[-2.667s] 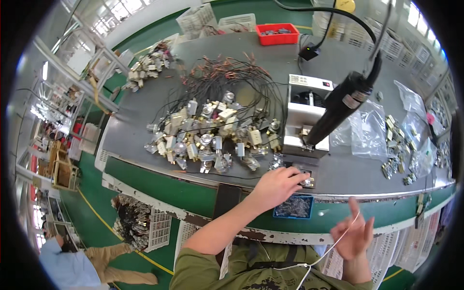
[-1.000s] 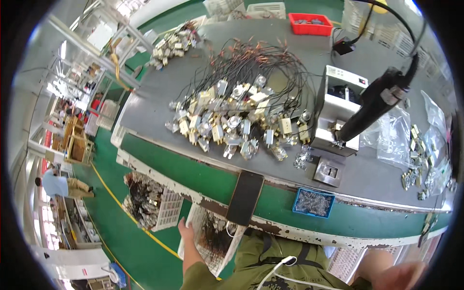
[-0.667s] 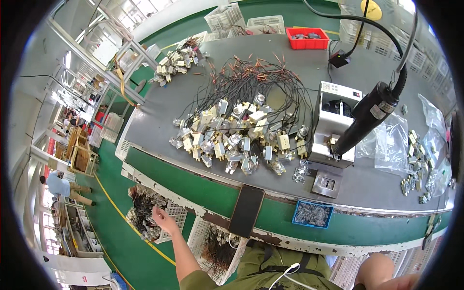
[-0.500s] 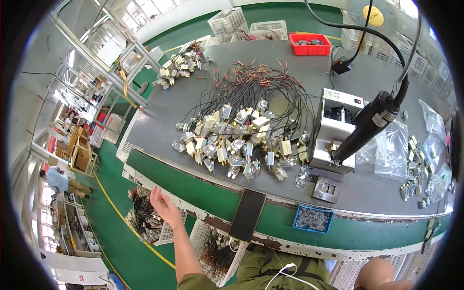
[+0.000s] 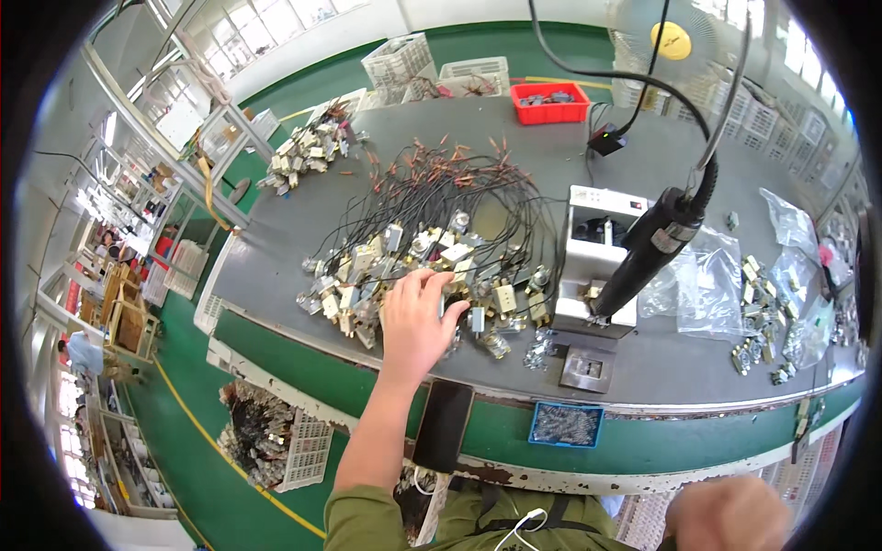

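Note:
My left hand (image 5: 418, 321) is over the front of a pile of small parts (image 5: 505, 298), its thumb and fingers apart and curved. The parts are cream and silver blocks with clear pieces, and some sit right by the fingertips; whether the hand touches any is hidden. Black wires (image 5: 441, 197) with reddish-brown ends run back from the pile. At the lower right, my right hand (image 5: 730, 514) is a blur near the picture's edge, its fingers not distinguishable. The nearest thing to it is the bench's chipped front edge (image 5: 588, 476).
A black electric screwdriver (image 5: 648, 248) hangs over a white feeder machine (image 5: 602, 202), with a metal fixture (image 5: 588, 367) in front. Nearby are a blue tray (image 5: 567, 424) of small metal pieces, a phone (image 5: 444, 425), plastic bags (image 5: 712, 285) and a red bin (image 5: 551, 102).
My left hand has moved from beyond the bench's front edge, rightward and forward onto the pile. My right hand shows larger at the lower right. The whole view has shifted slightly.

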{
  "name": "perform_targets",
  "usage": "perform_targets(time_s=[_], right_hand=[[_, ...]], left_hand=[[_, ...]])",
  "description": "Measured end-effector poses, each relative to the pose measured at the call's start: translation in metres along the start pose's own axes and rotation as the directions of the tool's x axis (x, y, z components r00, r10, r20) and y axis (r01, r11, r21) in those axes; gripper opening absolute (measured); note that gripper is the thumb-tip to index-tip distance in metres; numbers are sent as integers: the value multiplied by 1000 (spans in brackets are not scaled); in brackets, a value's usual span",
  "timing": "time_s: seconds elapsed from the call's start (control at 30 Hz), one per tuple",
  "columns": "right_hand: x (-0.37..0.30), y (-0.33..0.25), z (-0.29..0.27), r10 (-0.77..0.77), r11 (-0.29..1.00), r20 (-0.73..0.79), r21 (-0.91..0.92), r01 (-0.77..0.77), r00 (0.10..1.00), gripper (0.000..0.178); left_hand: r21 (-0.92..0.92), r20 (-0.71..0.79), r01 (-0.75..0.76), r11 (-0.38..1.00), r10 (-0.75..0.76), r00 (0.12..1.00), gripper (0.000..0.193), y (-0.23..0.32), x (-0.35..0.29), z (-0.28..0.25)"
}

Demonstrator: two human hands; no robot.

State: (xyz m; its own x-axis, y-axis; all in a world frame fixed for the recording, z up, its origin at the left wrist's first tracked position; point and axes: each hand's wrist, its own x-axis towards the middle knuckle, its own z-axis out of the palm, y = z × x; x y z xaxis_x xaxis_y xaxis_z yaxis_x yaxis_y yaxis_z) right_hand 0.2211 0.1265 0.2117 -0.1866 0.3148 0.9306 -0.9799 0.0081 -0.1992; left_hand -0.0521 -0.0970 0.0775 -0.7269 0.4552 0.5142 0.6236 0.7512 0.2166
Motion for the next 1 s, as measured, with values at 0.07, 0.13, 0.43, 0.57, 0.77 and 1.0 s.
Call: perform_targets(time_s=[0.07,0.13,0.43,0.57,0.77,1.0], right_hand=[[-44,32,-21,394,858,-9,-354,-372,919,21],[-60,60,-47,530,659,240,-720,-218,813,25],[-109,109,-55,866,456,218,-713,-533,451,34],[-120,123,-47,839,506,301,-738,-446,454,33],[-131,123,-49,890,416,218,-749,-515,401,32],[-132,124,-39,877,452,246,-716,-533,413,31]], left_hand=[[83,1,-10,997,10,1000,45,-3,4,4],[155,55,-13,988,5,998,43,-4,15,9],[16,89,62,998,-63,994,12,-5,47,-13],[108,-95,21,994,-10,995,12,-40,60,9],[-44,143,-305,951,308,941,31,32,44,9],[49,320,-346,937,313,894,53,27,28,45]])
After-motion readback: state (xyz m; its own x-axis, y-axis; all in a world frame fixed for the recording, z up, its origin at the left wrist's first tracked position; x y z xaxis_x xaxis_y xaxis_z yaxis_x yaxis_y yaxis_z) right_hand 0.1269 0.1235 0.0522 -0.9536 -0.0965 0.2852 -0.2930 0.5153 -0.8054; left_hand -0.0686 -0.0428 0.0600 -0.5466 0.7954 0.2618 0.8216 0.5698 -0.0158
